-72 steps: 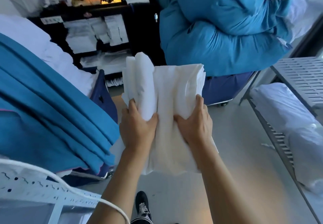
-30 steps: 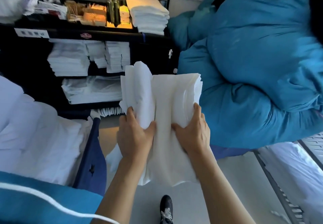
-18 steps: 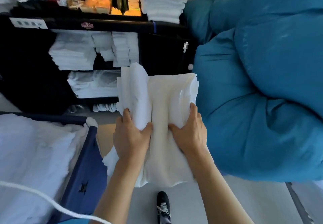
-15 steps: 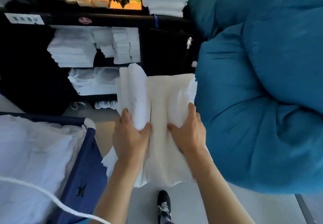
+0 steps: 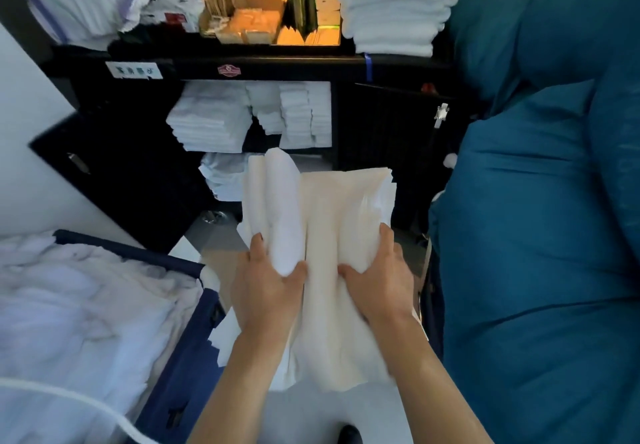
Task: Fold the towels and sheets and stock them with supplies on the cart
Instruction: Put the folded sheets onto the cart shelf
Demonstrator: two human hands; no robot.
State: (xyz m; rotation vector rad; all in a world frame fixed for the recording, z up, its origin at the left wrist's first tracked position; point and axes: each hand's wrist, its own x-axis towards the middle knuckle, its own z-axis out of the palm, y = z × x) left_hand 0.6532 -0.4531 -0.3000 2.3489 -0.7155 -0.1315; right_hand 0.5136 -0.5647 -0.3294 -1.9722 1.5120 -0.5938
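Observation:
A folded stack of white sheets (image 5: 322, 208) is carried in front of me, its far end close to the black cart (image 5: 277, 68). My left hand (image 5: 268, 288) grips the stack's left roll, thumb on top. My right hand (image 5: 379, 284) grips the right side the same way. The cart's open middle shelf holds folded white linen (image 5: 211, 120). More white linen (image 5: 220, 175) lies on the shelf below, partly hidden behind the stack. On the cart's top sit a pile of white towels (image 5: 394, 7) and small supplies (image 5: 256, 18).
A big teal laundry bag (image 5: 540, 236) bulges at the right, close to my right arm. A navy bin of loose white linen (image 5: 69, 312) stands at the lower left. The cart's black door (image 5: 114, 173) hangs open to the left. A narrow floor strip lies between them.
I have walked toward the cart with the stack held the same way. The cart now looms larger and closer, and the stack's far end reaches its lower shelf level.

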